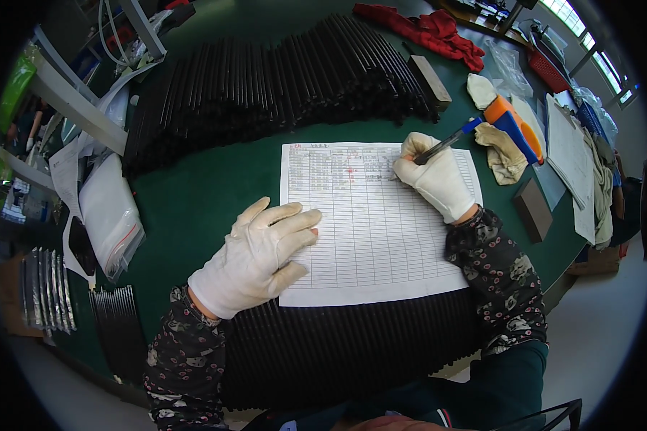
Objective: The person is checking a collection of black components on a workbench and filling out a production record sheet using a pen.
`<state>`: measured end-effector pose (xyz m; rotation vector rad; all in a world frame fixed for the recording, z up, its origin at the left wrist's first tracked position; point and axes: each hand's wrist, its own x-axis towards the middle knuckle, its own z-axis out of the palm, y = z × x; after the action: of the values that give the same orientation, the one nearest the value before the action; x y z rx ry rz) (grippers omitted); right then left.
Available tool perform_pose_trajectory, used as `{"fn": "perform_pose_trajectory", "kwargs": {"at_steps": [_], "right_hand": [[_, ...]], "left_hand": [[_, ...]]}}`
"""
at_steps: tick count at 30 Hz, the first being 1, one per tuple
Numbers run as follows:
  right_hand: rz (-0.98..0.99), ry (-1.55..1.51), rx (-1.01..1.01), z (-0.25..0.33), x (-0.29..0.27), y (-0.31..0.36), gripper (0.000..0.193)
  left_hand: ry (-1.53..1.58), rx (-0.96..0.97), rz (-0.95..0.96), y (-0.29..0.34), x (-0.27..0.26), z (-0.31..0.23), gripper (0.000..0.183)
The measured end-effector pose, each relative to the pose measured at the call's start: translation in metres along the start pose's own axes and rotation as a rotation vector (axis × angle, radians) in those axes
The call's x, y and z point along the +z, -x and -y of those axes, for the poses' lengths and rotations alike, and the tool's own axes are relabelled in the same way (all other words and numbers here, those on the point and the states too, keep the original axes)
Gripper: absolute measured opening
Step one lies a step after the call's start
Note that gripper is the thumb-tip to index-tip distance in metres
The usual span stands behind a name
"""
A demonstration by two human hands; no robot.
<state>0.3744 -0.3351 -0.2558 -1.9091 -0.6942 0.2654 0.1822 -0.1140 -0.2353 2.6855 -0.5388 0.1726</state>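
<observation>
A white ruled form (366, 251) lies on the green table, with handwriting in its upper rows. My right hand (436, 176), in a white glove, is closed round a pen (446, 141) with a blue end, over the upper right of the sheet. The pen's tip is hard to make out against the paper. My left hand (259, 255), also gloved, lies flat with fingers spread across the sheet's left edge. Under the sheet's near edge is a dense row of black rods (352, 345).
Long black rods (266, 79) lie bunched across the back. Right of the form are an orange and blue tool (514, 129), a dark block (533, 210) and a spare glove (502, 152). Red cloth (431, 30) lies far back; plastic bags (109, 212) sit on the left.
</observation>
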Motion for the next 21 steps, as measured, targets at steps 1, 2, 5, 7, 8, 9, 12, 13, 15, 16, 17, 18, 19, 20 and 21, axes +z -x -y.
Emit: {"fn": "perform_pose_trajectory", "kwargs": {"at_steps": [1, 2, 5, 7, 8, 9, 12, 13, 15, 16, 17, 18, 19, 20, 21], "right_hand": [[0.000, 0.000, 0.000, -0.0006, -0.0001, 0.0000, 0.013], [-0.004, 0.000, 0.005, -0.0016, -0.0005, 0.0001, 0.013], [-0.006, 0.014, 0.004, -0.0008, -0.0009, 0.0005, 0.014], [-0.002, 0.024, -0.006, -0.0011, -0.0006, 0.0002, 0.014], [-0.002, 0.000, 0.003, -0.0022, -0.0004, 0.0003, 0.014], [-0.004, -0.024, 0.014, -0.0025, -0.0005, 0.0006, 0.015], [-0.021, 0.021, -0.008, -0.0016, 0.0002, -0.0004, 0.015], [-0.020, 0.021, -0.009, -0.0021, 0.0001, -0.0004, 0.015], [-0.002, 0.011, -0.004, -0.0035, -0.0004, -0.0001, 0.015], [-0.002, 0.011, -0.004, -0.0032, -0.0006, -0.0002, 0.015], [0.000, -0.011, 0.014, -0.0026, -0.0008, -0.0005, 0.015], [0.002, -0.035, 0.032, -0.0021, -0.0010, -0.0003, 0.015], [0.002, -0.035, 0.032, -0.0021, -0.0007, -0.0001, 0.015], [-0.004, -0.030, 0.016, -0.0023, -0.0003, 0.0000, 0.015], [-0.009, -0.026, -0.002, -0.0027, 0.0002, -0.0003, 0.015]], "left_hand": [[-0.003, -0.005, 0.011, -0.0002, -0.0004, -0.0001, 0.036], [-0.003, -0.005, 0.011, -0.0001, -0.0002, -0.0001, 0.036], [0.009, 0.002, -0.009, 0.0002, 0.0007, -0.0001, 0.037], [-0.003, -0.001, 0.001, 0.0004, -0.0002, -0.0001, 0.037], [-0.003, -0.002, 0.001, 0.0003, -0.0001, -0.0002, 0.037], [0.001, -0.001, -0.001, 0.0000, 0.0000, -0.0006, 0.037], [0.001, -0.003, 0.004, -0.0001, -0.0010, -0.0008, 0.037], [-0.004, -0.005, 0.011, -0.0001, -0.0014, -0.0007, 0.037], [-0.005, -0.004, 0.002, 0.0006, 0.0002, -0.0002, 0.036], [-0.006, -0.002, -0.008, 0.0007, 0.0009, 0.0001, 0.036], [-0.006, -0.001, -0.008, 0.0003, 0.0006, 0.0000, 0.036], [-0.008, -0.008, 0.004, -0.0003, -0.0003, -0.0006, 0.036], [-0.010, -0.014, 0.016, -0.0006, -0.0007, -0.0011, 0.036], [-0.010, -0.013, 0.017, -0.0007, -0.0005, -0.0013, 0.036], [-0.008, -0.013, 0.014, -0.0007, -0.0001, -0.0012, 0.036]]}}
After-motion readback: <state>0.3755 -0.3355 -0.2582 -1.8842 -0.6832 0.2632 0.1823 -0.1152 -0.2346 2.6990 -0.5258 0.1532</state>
